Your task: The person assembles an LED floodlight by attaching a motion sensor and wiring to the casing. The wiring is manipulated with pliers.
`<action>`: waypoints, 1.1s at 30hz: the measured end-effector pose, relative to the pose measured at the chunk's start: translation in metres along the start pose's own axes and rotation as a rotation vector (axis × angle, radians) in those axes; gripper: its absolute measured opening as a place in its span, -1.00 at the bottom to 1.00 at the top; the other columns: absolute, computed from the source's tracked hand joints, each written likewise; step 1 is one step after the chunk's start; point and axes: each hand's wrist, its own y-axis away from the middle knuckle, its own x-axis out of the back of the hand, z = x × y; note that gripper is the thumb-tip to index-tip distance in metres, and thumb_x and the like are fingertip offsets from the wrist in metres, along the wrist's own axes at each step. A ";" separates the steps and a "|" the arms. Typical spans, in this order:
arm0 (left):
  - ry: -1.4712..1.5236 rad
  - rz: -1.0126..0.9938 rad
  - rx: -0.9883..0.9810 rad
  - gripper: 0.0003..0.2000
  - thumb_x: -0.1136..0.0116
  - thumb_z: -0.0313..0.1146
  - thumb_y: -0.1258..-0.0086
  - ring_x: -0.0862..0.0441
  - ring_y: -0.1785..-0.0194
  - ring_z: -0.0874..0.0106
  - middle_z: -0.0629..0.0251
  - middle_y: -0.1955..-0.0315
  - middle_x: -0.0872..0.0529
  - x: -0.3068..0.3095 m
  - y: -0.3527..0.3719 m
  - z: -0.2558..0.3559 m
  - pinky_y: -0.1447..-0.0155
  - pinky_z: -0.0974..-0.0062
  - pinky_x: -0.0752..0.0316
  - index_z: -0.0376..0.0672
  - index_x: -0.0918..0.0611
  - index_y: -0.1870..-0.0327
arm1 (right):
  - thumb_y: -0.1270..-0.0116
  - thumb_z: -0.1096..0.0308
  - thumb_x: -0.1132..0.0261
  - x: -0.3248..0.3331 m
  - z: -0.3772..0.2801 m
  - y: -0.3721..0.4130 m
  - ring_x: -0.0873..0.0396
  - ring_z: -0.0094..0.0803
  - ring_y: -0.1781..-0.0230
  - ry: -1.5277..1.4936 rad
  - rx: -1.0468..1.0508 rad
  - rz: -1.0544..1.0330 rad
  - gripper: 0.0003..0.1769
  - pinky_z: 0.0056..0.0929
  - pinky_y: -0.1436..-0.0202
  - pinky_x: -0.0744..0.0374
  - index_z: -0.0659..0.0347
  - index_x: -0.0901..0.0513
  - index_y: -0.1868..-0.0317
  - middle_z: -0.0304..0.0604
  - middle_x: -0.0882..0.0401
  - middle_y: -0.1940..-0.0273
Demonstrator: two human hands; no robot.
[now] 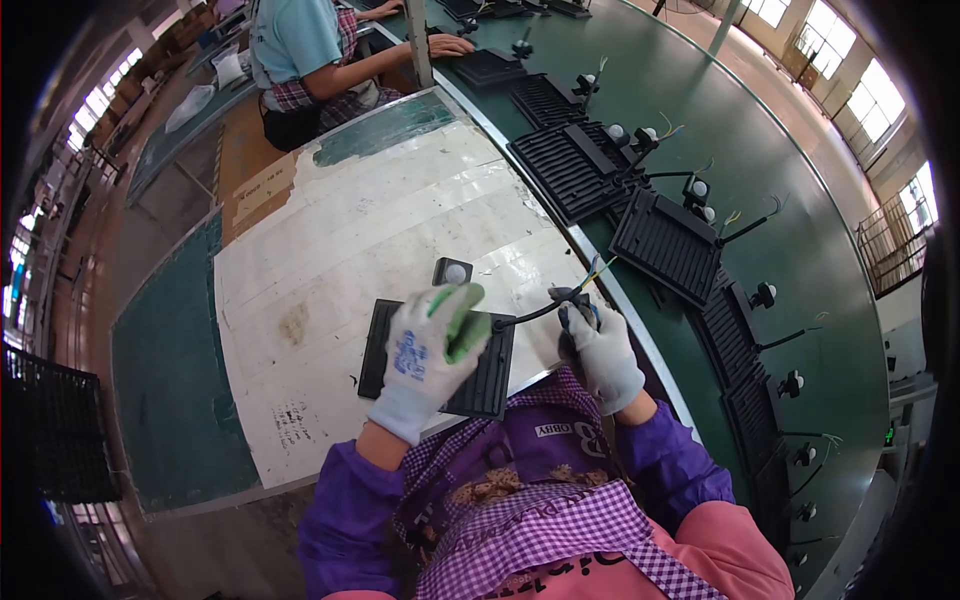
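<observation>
A black finned lamp housing [490, 375] lies on the white-topped bench near its front edge, with a small sensor [455, 271] at its far side. My left hand [430, 350], in a white and green glove, is over the housing with its fingers bent; what they hold, if anything, is hidden. A black cable [540, 312] runs from the housing to the right and ends in thin coloured wires. My right hand [600, 350], gloved, is closed around a dark tool [570, 345] beside the cable.
On the right, a green conveyor [800, 270] carries several black lamps [668, 245] with sensors and cables. Its metal edge runs along the white bench [330, 260]. A co-worker [310, 70] sits at the upper left, one hand at a lamp on the conveyor.
</observation>
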 end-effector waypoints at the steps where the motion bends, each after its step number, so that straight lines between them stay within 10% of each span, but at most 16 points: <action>1: -0.014 -0.019 -0.014 -0.69 -0.33 -0.37 -0.16 -0.57 0.05 0.11 0.12 0.12 -0.65 -0.004 0.003 0.001 -0.08 0.24 -0.48 -0.21 -0.65 0.06 | -0.36 0.36 -0.21 -0.002 0.001 -0.004 -0.43 -0.58 0.52 -0.155 -0.040 -0.041 -0.66 -0.59 0.39 -0.42 0.29 -0.59 -0.09 -0.27 -0.52 0.42; 12: -0.295 -0.091 0.004 -0.46 -0.34 -0.07 -0.12 -0.40 -0.25 0.12 0.21 -0.10 -0.53 -0.007 0.034 -0.002 -0.33 0.10 -0.27 -0.10 -0.56 -0.13 | -0.27 0.38 -0.30 -0.020 0.002 -0.035 -0.52 -0.57 0.31 0.053 -0.002 -0.295 -0.72 -0.56 0.22 -0.51 0.30 -0.64 0.03 -0.26 -0.60 0.35; 20: -0.206 -0.073 0.023 -0.48 -0.32 -0.10 -0.13 -0.39 -0.27 0.15 0.21 -0.13 -0.52 -0.011 0.039 -0.011 -0.37 0.09 -0.25 -0.08 -0.56 -0.13 | -0.13 0.60 -0.23 -0.040 -0.001 -0.042 -0.50 -0.45 0.42 0.712 0.696 -0.432 -0.78 -0.41 0.31 -0.49 0.24 -0.61 0.18 -0.18 -0.49 0.46; 24: -0.190 0.000 0.001 -0.57 -0.32 -0.16 -0.14 -0.42 -0.23 0.12 0.19 -0.07 -0.55 -0.008 0.035 -0.012 -0.30 0.10 -0.32 -0.10 -0.61 -0.03 | -0.13 0.70 -0.11 -0.039 0.005 -0.046 -0.48 -0.54 0.40 0.388 0.334 -0.486 -0.77 -0.48 0.33 -0.47 0.27 -0.56 0.24 -0.24 -0.50 0.43; 31: 0.711 -0.028 0.332 -0.84 -0.10 -0.48 -0.39 -0.53 0.29 0.65 0.40 0.34 -0.65 -0.016 -0.018 0.001 0.18 0.65 -0.46 -0.28 -0.63 0.08 | -0.19 0.68 -0.07 -0.044 0.004 -0.042 -0.32 -0.64 0.45 0.338 0.369 -0.506 -0.75 -0.62 0.37 -0.39 0.27 -0.61 0.20 -0.36 -0.43 0.46; 33: 0.896 -0.032 0.388 -0.83 -0.11 -0.52 -0.34 -0.60 0.26 0.54 0.32 0.35 -0.65 -0.030 -0.018 -0.002 0.14 0.60 -0.49 -0.31 -0.60 0.09 | -0.28 0.55 -0.15 -0.032 -0.020 -0.031 -0.53 -0.46 0.31 0.416 0.225 -0.498 -0.75 -0.46 0.26 -0.50 0.25 -0.60 0.03 -0.21 -0.61 0.32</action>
